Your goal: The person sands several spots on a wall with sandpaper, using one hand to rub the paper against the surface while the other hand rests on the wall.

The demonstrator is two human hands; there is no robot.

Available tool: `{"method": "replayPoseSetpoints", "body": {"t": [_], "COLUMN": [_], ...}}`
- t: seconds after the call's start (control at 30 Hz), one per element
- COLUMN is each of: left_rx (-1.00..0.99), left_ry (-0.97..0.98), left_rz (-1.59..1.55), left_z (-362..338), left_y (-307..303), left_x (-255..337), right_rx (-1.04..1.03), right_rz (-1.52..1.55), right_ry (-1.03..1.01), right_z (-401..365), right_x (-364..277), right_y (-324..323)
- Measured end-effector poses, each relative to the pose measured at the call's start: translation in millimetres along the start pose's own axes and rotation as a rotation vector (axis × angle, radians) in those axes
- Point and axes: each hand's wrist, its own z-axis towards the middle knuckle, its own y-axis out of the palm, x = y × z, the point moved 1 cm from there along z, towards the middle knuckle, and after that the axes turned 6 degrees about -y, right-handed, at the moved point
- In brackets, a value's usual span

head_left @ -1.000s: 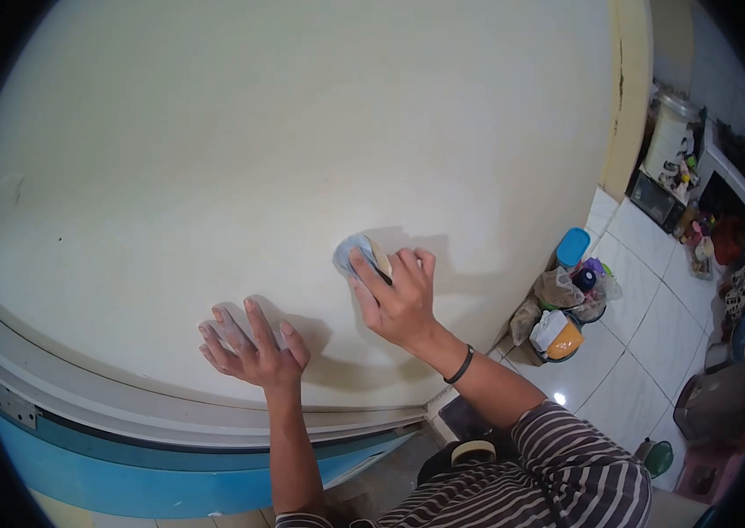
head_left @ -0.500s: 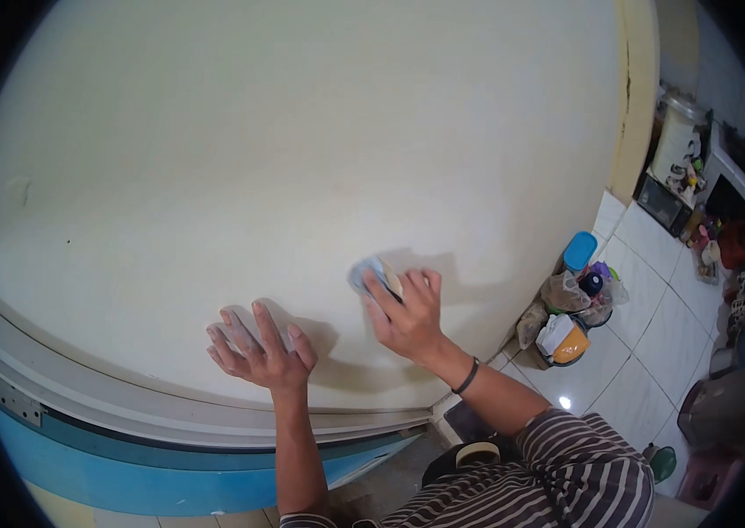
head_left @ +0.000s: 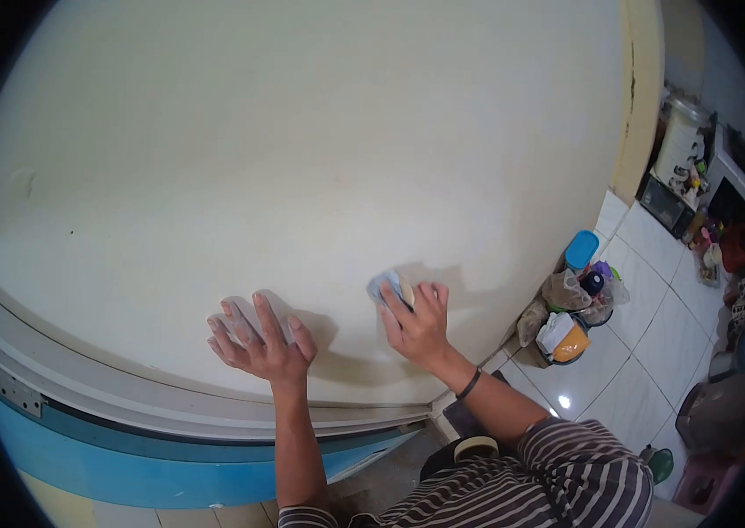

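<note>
A pale cream wall (head_left: 302,132) fills most of the view. Against it, my right hand (head_left: 418,327) holds a grey-blue piece of sandpaper (head_left: 382,287) with a tan edge, the fingers bent over it. To the left, my left hand (head_left: 265,345) rests on the wall with its fingers spread and nothing in it. Whitish dust coats its fingers. The sandpaper's face toward the wall is hidden.
A door frame (head_left: 170,387) and a blue door (head_left: 144,475) with a metal hinge (head_left: 16,390) run along the lower left. At right, containers and bags, including a blue-lidded box (head_left: 581,250), stand on white floor tiles (head_left: 632,326). A tape roll (head_left: 476,447) shows by my body.
My right hand has moved a little right and down along the wall with the sandpaper. My left hand has stayed in nearly the same spot.
</note>
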Motion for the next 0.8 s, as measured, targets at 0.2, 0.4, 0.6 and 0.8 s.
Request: {"method": "replayPoseSetpoints", "body": {"t": [0.2, 0.4, 0.6, 0.8], "left_rx": [0.02, 0.014, 0.004, 0.004], "left_ry": [0.008, 0.014, -0.019, -0.044], "left_rz": [-0.007, -0.008, -0.026, -0.051], "left_z": [0.6, 2.2, -0.9, -0.1], "left_y": [1.4, -0.6, -1.1, -0.4], "left_x": [0.8, 1.8, 0.2, 2.5], "right_rx": [0.111, 0.105, 0.12, 0.125], "right_rz": [0.029, 0.005, 0.005, -0.004], "right_ry": [-0.046, -0.073, -0.078, -0.173], "right_z": [66.7, 41.2, 69.1, 80.2], "right_x": [-13.3, -0.6, -11.8, -3.0], "right_y": [-2.0, 2.1, -3.1, -2.5]}}
